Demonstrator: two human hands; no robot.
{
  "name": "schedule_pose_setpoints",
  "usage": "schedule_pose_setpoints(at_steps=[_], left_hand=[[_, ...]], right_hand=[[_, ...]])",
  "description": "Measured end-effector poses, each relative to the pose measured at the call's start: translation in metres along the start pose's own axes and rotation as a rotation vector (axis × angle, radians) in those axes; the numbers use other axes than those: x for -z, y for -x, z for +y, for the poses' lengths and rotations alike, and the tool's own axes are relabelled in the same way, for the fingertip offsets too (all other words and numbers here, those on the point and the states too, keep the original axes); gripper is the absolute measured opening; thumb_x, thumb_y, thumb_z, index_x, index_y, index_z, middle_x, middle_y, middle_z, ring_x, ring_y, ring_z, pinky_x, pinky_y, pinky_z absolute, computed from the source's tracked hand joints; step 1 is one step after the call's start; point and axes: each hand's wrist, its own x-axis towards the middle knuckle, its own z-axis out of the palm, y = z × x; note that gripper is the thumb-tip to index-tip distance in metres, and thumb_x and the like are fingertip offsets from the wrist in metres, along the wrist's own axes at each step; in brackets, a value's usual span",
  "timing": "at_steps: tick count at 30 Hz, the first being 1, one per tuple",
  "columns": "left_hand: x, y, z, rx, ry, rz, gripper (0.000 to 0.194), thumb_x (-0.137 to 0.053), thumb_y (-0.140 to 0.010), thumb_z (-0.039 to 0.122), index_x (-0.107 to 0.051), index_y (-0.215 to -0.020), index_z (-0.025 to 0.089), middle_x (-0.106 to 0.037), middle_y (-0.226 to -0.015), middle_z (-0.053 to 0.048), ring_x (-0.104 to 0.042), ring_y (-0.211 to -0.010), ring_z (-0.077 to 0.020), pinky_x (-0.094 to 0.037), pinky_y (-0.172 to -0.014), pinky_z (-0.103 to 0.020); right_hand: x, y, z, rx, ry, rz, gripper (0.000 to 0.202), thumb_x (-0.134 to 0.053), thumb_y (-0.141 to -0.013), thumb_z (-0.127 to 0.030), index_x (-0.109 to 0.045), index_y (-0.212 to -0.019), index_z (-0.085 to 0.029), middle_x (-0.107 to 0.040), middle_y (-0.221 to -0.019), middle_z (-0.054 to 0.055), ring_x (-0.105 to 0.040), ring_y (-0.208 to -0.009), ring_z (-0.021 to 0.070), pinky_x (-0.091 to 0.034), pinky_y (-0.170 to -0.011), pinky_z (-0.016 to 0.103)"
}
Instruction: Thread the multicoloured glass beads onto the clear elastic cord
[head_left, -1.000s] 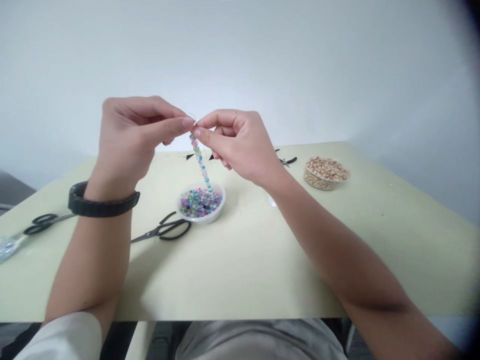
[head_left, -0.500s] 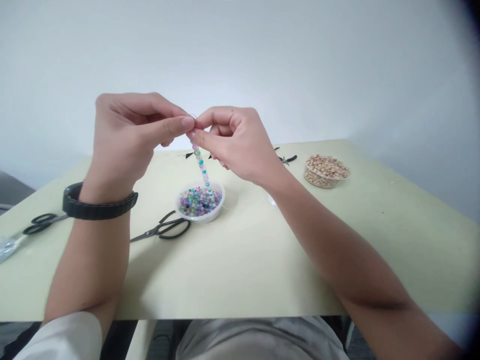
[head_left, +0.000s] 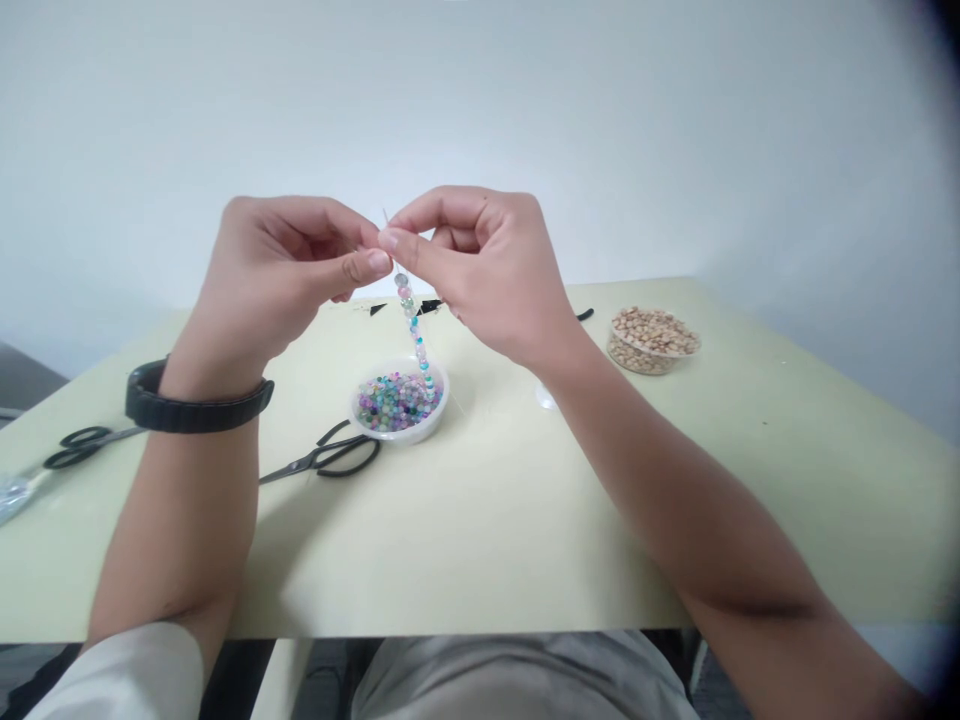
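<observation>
A strand of small pastel and teal beads (head_left: 415,325) hangs on a thin clear thread below my pinched fingertips. Its lower end reaches the round white bowl (head_left: 403,437) of mixed coloured beads (head_left: 394,402). My left hand (head_left: 289,265) is closed, thumb against index finger, at the thread just above the beads. Right beside it, my right hand (head_left: 480,260) pinches the same thread, and a short end sticks up above the fingertips. The two hands touch or nearly touch.
Black-handled scissors (head_left: 326,456) lie against the bowl's left side, with another pair (head_left: 82,446) at far left near a clear plastic bag (head_left: 13,494). A clear tub of tan beads (head_left: 651,343) stands at right. A white round object (head_left: 545,397) is partly behind my right forearm.
My right hand has moved slightly up and right, and my left slightly right. The bead strand hangs a little lower below the fingers, with more of its top showing. A thread end now points up.
</observation>
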Motion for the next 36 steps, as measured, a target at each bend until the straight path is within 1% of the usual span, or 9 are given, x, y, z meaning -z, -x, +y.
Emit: schedule_pose_setpoints(at_steps=[6,9,11,15,17,21,24,30,36], left_hand=[[-0.001,0.001,0.001,-0.011,0.001,-0.011,0.019,-0.095,-0.070,0.037,-0.084,-0.079,0.024,-0.059,-0.059,0.000,-0.049,-0.054,-0.0072,-0.039,-0.045,-0.021],[-0.001,0.001,0.001,-0.014,0.000,-0.017,0.018,-0.094,-0.070,0.037,-0.084,-0.080,0.025,-0.059,-0.059,0.000,-0.049,-0.054,-0.0074,-0.040,-0.046,-0.021],[-0.001,0.002,0.002,-0.008,-0.019,-0.030,0.014,-0.094,-0.072,0.032,-0.085,-0.081,0.025,-0.059,-0.059,0.000,-0.049,-0.055,-0.0076,-0.040,-0.046,-0.022],[0.001,0.003,0.003,0.018,-0.057,-0.092,0.010,-0.089,-0.075,0.019,-0.085,-0.082,0.024,-0.060,-0.058,0.000,-0.048,-0.053,-0.0076,-0.036,-0.044,-0.022],[0.001,0.003,0.003,0.035,-0.083,-0.103,0.009,-0.087,-0.075,0.016,-0.084,-0.081,0.023,-0.060,-0.058,0.000,-0.048,-0.053,-0.0078,-0.035,-0.044,-0.021],[0.000,0.003,0.004,0.040,-0.149,-0.034,0.007,-0.087,-0.075,0.016,-0.082,-0.076,0.022,-0.057,-0.054,0.001,-0.046,-0.051,-0.0075,-0.032,-0.043,-0.022],[-0.001,0.002,0.004,0.025,-0.131,0.023,0.008,-0.085,-0.076,0.014,-0.082,-0.075,0.022,-0.058,-0.055,0.001,-0.047,-0.052,-0.0074,-0.035,-0.046,-0.022],[-0.001,-0.001,-0.001,-0.009,-0.113,0.108,0.007,-0.083,-0.076,0.015,-0.081,-0.073,0.021,-0.061,-0.058,0.000,-0.047,-0.052,-0.0082,-0.033,-0.047,-0.025],[-0.002,-0.002,-0.002,-0.027,-0.074,0.155,0.009,-0.082,-0.075,0.014,-0.079,-0.070,0.021,-0.061,-0.059,0.000,-0.047,-0.052,-0.0086,-0.032,-0.046,-0.025]], right_hand=[[0.000,0.001,-0.002,0.061,-0.080,0.002,0.016,-0.069,-0.095,-0.018,-0.070,-0.080,-0.017,-0.042,-0.053,-0.006,-0.027,-0.051,0.0088,-0.024,-0.049,0.030],[0.000,0.002,-0.003,0.074,-0.120,0.005,0.016,-0.070,-0.094,-0.021,-0.070,-0.079,-0.016,-0.040,-0.053,-0.007,-0.027,-0.052,0.0092,-0.023,-0.049,0.031],[0.000,0.002,-0.002,0.078,-0.125,0.004,0.016,-0.072,-0.094,-0.024,-0.069,-0.080,-0.017,-0.040,-0.054,-0.007,-0.027,-0.052,0.0095,-0.023,-0.048,0.031],[-0.002,0.000,0.000,0.077,-0.117,0.020,0.016,-0.070,-0.094,-0.020,-0.068,-0.079,-0.018,-0.042,-0.055,-0.007,-0.029,-0.052,0.0092,-0.026,-0.048,0.030],[-0.003,0.000,0.000,0.066,-0.102,0.039,0.016,-0.069,-0.094,-0.018,-0.068,-0.078,-0.018,-0.042,-0.054,-0.007,-0.029,-0.052,0.0087,-0.027,-0.048,0.029],[-0.002,0.001,0.001,0.012,-0.047,0.061,0.015,-0.069,-0.094,-0.026,-0.069,-0.081,-0.019,-0.038,-0.053,-0.007,-0.030,-0.051,0.0088,-0.028,-0.049,0.028],[-0.001,0.001,0.004,-0.033,-0.006,0.029,0.017,-0.068,-0.096,-0.034,-0.070,-0.085,-0.020,-0.040,-0.055,-0.007,-0.035,-0.050,0.0091,-0.030,-0.048,0.027],[0.000,0.001,0.014,-0.077,0.053,0.000,0.018,-0.067,-0.096,-0.033,-0.067,-0.082,-0.021,-0.040,-0.053,-0.006,-0.037,-0.049,0.0100,-0.032,-0.049,0.026],[-0.003,0.002,0.015,-0.093,0.065,-0.070,0.021,-0.072,-0.092,-0.034,-0.067,-0.077,-0.020,-0.048,-0.058,-0.004,-0.040,-0.052,0.0101,-0.031,-0.050,0.027]])
